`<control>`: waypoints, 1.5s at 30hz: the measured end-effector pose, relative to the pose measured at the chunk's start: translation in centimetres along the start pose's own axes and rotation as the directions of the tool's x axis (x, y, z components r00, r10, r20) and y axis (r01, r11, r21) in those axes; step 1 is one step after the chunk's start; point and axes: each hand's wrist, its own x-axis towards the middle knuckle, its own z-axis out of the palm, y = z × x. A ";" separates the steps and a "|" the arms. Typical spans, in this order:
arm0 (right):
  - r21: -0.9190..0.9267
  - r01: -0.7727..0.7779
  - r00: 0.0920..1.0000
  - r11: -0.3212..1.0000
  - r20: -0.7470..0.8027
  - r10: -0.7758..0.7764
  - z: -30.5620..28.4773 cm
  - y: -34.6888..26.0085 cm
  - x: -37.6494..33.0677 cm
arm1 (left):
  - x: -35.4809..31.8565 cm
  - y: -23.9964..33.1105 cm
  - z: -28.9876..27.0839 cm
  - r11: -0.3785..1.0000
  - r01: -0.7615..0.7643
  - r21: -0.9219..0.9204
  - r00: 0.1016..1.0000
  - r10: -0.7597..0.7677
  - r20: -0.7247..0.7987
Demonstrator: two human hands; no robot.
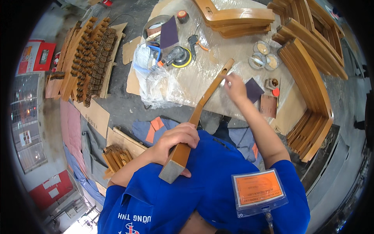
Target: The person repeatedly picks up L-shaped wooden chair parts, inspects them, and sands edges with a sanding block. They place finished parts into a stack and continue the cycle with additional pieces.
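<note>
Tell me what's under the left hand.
A bent wooden piece lies under the left hand. Its grey near end and far length show; the stretch beneath the fingers is covered.

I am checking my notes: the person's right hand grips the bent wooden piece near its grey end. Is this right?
No: the head view shows the left hand gripping the bent wooden piece near its grey end, not the right hand.

We saw a smooth wooden bar with a satin sheen and a matt grey end, glossy wooden frames, a thin, crinkled clear plastic bag, shiny film over the table, a matt, paper-like purple sheet, and a blue cloth shirt
</note>
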 end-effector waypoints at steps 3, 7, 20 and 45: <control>-0.136 0.151 0.987 0.979 0.075 -0.142 2.6 -3.1 -4.4 | -0.5 -0.7 0.4 0.999 -0.040 -0.009 0.999 0.040 -0.023; -0.292 0.223 0.975 0.930 0.043 -0.220 5.3 -3.8 -6.4 | -0.9 -1.1 0.7 0.998 -0.057 0.008 0.998 0.057 -0.009; -0.254 0.154 0.988 0.955 0.048 -0.147 7.2 -4.3 -7.7 | -1.4 -1.4 0.3 0.996 -0.083 0.011 0.996 0.083 -0.030; -0.163 0.178 0.976 0.971 0.153 -0.153 7.4 -4.2 -8.6 | -1.1 -1.3 0.0 0.996 -0.086 0.011 0.996 0.086 -0.022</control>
